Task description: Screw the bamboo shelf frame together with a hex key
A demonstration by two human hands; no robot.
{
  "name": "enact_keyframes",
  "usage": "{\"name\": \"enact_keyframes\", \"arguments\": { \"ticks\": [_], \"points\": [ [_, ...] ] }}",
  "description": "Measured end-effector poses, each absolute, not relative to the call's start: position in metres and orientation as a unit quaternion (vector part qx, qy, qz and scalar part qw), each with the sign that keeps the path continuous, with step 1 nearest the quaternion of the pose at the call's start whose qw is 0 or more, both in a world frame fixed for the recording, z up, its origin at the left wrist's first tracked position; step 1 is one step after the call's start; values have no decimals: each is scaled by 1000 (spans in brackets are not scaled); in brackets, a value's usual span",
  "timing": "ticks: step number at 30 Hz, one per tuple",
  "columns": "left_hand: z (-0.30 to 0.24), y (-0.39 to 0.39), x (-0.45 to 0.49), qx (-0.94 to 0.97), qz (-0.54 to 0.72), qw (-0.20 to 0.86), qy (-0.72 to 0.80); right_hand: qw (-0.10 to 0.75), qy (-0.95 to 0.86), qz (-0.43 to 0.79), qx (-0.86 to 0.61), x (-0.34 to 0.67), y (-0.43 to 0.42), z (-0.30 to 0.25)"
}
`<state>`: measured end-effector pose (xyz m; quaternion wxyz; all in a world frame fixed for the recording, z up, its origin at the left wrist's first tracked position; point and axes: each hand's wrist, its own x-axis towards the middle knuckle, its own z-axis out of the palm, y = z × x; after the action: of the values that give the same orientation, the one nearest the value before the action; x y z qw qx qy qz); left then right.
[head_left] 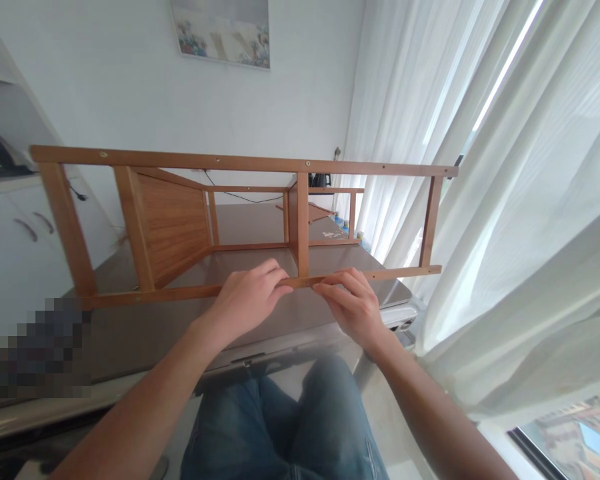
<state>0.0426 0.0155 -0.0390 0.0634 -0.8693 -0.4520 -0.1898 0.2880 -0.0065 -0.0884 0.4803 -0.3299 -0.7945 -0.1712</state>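
Observation:
A brown wooden shelf frame (303,227) lies on its side on the grey-brown table (260,320), its long rails running left to right. Inside it are two shelf panels, a wide wooden one (173,227) at the left and another seen almost edge-on near the middle. My left hand (253,293) is closed on the near lower rail, just left of the middle crosspiece. On the same rail, right of that joint, my right hand (353,303) pinches with bent fingers beside a small metal fastener (308,283). Anything small inside its fingertips is hidden.
Behind the frame, a flat wooden piece (317,212) and small white bits (335,234) lie on the table. Small jars (360,236) stand by its far right edge. White curtains (480,233) hang close on the right. White cabinets (25,240) stand left.

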Motion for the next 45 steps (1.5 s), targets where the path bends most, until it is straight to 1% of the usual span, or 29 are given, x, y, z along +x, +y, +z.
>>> {"name": "enact_keyframes", "arguments": {
  "ticks": [13,20,22,27,34,39,45],
  "points": [
    [-37,16,40,-868,-198,58,-452,424,-834,-218,-277,294,9,-70],
    [-35,16,40,-875,-184,58,-445,325,-873,-274,-238,298,10,-48],
    [-34,16,40,-873,-187,61,-445,311,-875,-292,-230,297,9,-44],
    [-33,16,40,-869,-200,60,-448,319,-867,-309,-224,295,7,-38],
    [-33,17,40,-871,-204,56,-444,305,-880,-284,-228,296,9,-32],
    [-35,17,40,-869,-211,48,-445,331,-871,-248,-265,296,7,-39],
    [-39,20,39,-867,-224,51,-441,363,-844,-249,-308,294,3,-51]
  ]
}}
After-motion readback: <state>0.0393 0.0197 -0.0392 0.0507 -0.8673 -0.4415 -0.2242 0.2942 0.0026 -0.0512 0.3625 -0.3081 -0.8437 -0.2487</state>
